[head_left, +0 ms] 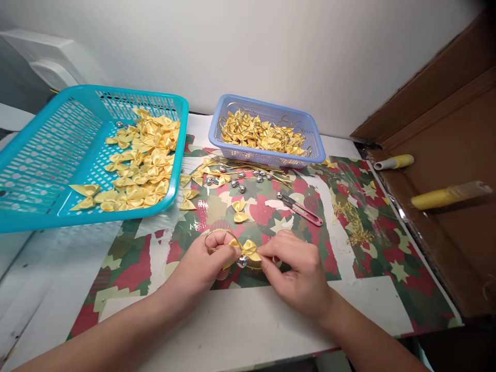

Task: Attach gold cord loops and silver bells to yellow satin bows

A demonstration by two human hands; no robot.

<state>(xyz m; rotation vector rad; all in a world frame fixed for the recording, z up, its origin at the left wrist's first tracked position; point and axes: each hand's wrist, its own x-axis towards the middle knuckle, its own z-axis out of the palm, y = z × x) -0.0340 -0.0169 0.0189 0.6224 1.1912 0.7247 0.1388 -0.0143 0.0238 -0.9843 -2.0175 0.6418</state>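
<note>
Between my two hands is a yellow satin bow (pixel 250 249) with a silver jingle bell (pixel 242 261) at its middle. My left hand (pixel 211 261) pinches the bow's left side, and a loop of gold wire (pixel 217 233) curls over its fingers. At the bow's right edge, thumb and forefinger of my right hand (pixel 296 271) are pinched together; whether they grip the ribbon or the wire I cannot make out. A loose yellow bow (pixel 240 212) lies just beyond, and pink thread snips (pixel 302 211) rest to its right.
A turquoise basket (pixel 180 155) of yellow bows stands at the left. A blue-violet basket (pixel 267 155) with bows and wire loops is at the back. Silver bells (pixel 242 189) and straight gold wires (pixel 248 166) lie before it. Gold wire scraps (pixel 360 230) and a cardboard panel (pixel 445 144) are at right.
</note>
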